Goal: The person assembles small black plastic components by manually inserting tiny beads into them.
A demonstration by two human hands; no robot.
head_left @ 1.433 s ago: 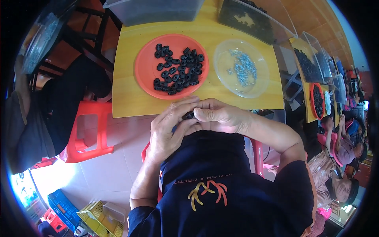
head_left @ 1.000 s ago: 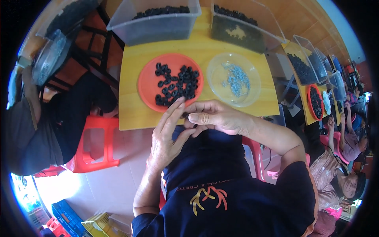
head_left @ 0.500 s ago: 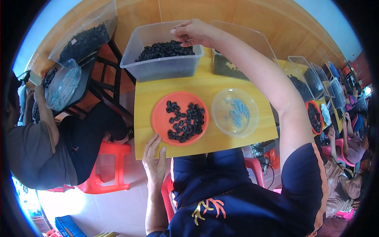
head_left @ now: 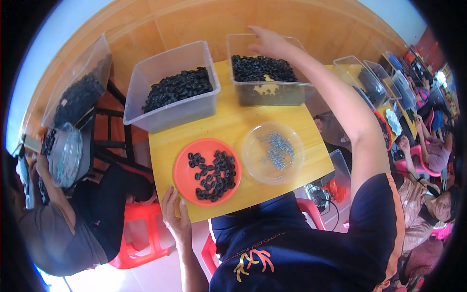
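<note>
My right arm is stretched out over the far part of the table. My right hand (head_left: 270, 44) is above the right-hand clear bin (head_left: 272, 100), its fingers apart and nothing visible in them. That bin holds small black ring-like parts. At the table's near left corner, my left hand (head_left: 177, 216) rests against the edge, fingers stretched and thumb apart. Just beyond it lies a round orange-red plate (head_left: 182, 170) with black ring-like parts (head_left: 220, 177) scattered on it. To the plate's right stands a clear round dish (head_left: 252, 168) of small silvery metal pieces (head_left: 279, 153).
Another clear bin (head_left: 170, 117) of black parts stands on the yellow table (head_left: 228, 124) at the far left. A person (head_left: 63, 214) sits at my left beside a red stool (head_left: 146, 228). More bins and seated people line the right side.
My right hand has moved from over the left bin to over the right bin. The whole view has shifted and tilted. My left hand stays by the table corner.
</note>
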